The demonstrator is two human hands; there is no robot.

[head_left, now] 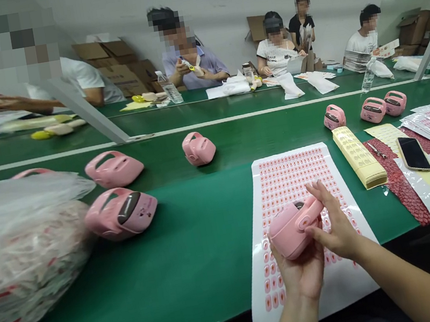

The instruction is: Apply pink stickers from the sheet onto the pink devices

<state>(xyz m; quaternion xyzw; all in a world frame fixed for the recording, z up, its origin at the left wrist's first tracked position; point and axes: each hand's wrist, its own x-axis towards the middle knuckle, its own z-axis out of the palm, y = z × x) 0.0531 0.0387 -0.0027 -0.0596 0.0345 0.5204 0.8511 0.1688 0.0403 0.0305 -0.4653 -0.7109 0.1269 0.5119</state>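
At the left of a green work bench (204,249), a bulging clear plastic bag (27,267) sits beside two pink handled units (142,216), one nearer than the other. A lone pink unit (200,151) stands farther out, while across the far side a person in a pale purple shirt (204,67) handles a small item. Right of center, above a white sticker sheet (334,294) with rows of pink ovals, a held pink unit (286,234) rests in the wearer's left hand (302,272), cupped around its underside. Its long axis slants, rounded body to the near left, handle (313,212) to the far right, toward the right hand (335,223). That hand is the nearer to the handle and the oval badge (305,222) at its hinge; its fingers reach out along the handle, its thumb against the side by the badge (whether it grips or merely presses, one cannot tell). Farther right lie a yellow stack of sheets (359,157), a red textured wrap (413,205) and a dark-screened phone (413,154), with three pink units (373,110) beyond.
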